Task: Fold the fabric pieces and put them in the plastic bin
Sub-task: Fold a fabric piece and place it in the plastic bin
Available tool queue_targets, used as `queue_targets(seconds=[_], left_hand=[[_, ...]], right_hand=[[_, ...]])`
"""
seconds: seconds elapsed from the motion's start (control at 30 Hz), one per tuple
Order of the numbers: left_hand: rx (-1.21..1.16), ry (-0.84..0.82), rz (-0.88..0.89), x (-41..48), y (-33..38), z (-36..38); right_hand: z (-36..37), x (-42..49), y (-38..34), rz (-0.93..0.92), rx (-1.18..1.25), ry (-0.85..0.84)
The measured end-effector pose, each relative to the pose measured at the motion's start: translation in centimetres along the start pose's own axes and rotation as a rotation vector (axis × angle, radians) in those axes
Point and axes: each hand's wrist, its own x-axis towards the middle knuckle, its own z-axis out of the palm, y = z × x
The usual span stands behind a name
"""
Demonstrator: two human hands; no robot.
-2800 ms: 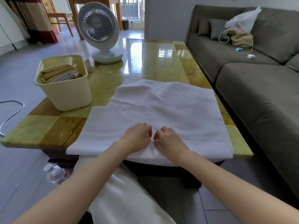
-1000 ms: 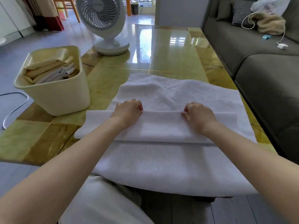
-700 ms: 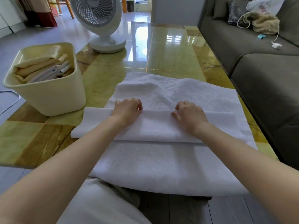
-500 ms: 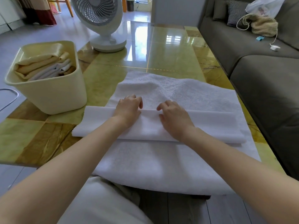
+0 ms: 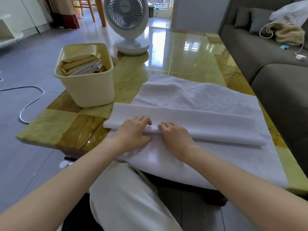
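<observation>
Lying across the near end of the glossy green surface [image 5: 183, 60], a white towel [image 5: 200, 97] hangs a little over the front rim. A band of it is folded over on itself and runs across the middle. The left grip [image 5: 133, 132] and the right grip [image 5: 175, 137] sit just beside each other on the near edge of that band, left of its centre. Both have their fingers curled onto the cloth. The left thumb lies below the fold, pinching the layer; the right thumb is hidden. A cream plastic bin [image 5: 90, 92] stands just beside the band's far left corner, with folded fabric pieces [image 5: 80, 65] stacked inside. A white fan [image 5: 128, 22] stands behind it.
</observation>
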Motion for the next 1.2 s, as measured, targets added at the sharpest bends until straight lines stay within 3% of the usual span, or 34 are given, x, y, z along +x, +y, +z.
queue_targets(seconds=[0.27,0.47,0.57,0.83,1.0,1.2], left_hand=[[0.166,0.19,-0.039,-1.4,0.3,-1.7],[0.176,0.057,-0.03,-4.3,1.1,-1.4],[0.011,-0.015,-0.148,-5.5,1.1,-1.3],[0.065,-0.054,-0.589,-7.3,-1.6,-1.7],[-0.102,0.01,-0.674,-7.9,-1.7,-2.1],[-0.094,-0.011,-0.755,-7.5,-1.9,-2.1]], right_hand=[[-1.8,-1.6,-0.3,-0.004,-0.113,0.003],[-2.2,-3.9,-0.5,-0.009,0.014,-0.236],[-2.5,-3.4,-0.6,0.028,0.086,-0.258],[-1.4,-1.4,-2.9,0.02,0.235,-0.237],[-0.3,-0.7,-4.8,0.052,0.147,-0.22],[-0.2,-0.6,-5.5,0.091,0.127,-0.211]])
